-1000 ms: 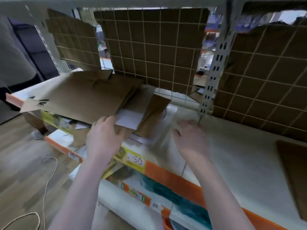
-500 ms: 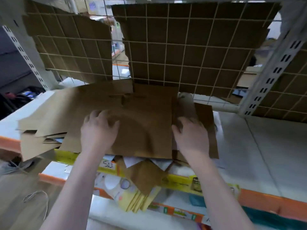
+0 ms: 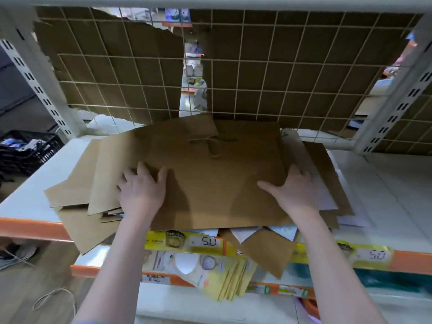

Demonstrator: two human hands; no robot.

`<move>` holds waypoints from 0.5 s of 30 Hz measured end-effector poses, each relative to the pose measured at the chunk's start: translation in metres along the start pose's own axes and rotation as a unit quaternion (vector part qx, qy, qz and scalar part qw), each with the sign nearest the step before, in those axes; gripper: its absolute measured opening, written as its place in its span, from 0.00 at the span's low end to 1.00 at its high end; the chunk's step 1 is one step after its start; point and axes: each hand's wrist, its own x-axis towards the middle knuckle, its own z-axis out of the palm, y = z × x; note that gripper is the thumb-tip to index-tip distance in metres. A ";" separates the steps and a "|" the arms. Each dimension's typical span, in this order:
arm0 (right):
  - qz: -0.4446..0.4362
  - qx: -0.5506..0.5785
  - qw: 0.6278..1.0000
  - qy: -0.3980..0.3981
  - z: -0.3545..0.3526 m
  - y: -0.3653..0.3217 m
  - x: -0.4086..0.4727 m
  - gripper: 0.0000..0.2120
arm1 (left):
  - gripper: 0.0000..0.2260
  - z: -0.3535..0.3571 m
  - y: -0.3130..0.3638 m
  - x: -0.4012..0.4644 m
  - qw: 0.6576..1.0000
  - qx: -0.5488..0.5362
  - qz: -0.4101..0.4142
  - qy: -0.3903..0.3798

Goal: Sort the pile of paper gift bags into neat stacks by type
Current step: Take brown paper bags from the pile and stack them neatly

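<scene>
Head view: both hands are pressing flat on a large brown paper bag [image 3: 217, 183].
Left hand [image 3: 140, 190] and right hand [image 3: 294, 192] are lying spread-fingered, gripping nothing; the bag is topping a loose pile [image 3: 77, 190] on the white shelf [image 3: 385, 195].

1. A left hand [image 3: 140, 190] and a right hand [image 3: 294, 190] press flat on a large brown bag [image 3: 217, 183].
2. The bag tops a messy pile [image 3: 77, 195] on a white shelf [image 3: 397, 206].

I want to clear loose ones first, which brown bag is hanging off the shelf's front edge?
The small brown bag below the right hand, drooping over the yellow price strip; the others lie flat.
</scene>
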 end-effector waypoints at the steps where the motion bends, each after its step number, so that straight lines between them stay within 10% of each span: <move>1: 0.008 0.014 1.000 -0.002 0.001 0.001 0.001 0.43 | 0.28 0.000 -0.001 0.003 1.000 0.004 -0.002 0.002; 15: 0.028 0.107 0.992 0.063 -0.002 0.011 0.010 0.37 | 0.35 0.000 -0.022 0.028 0.989 -0.017 -0.137 0.052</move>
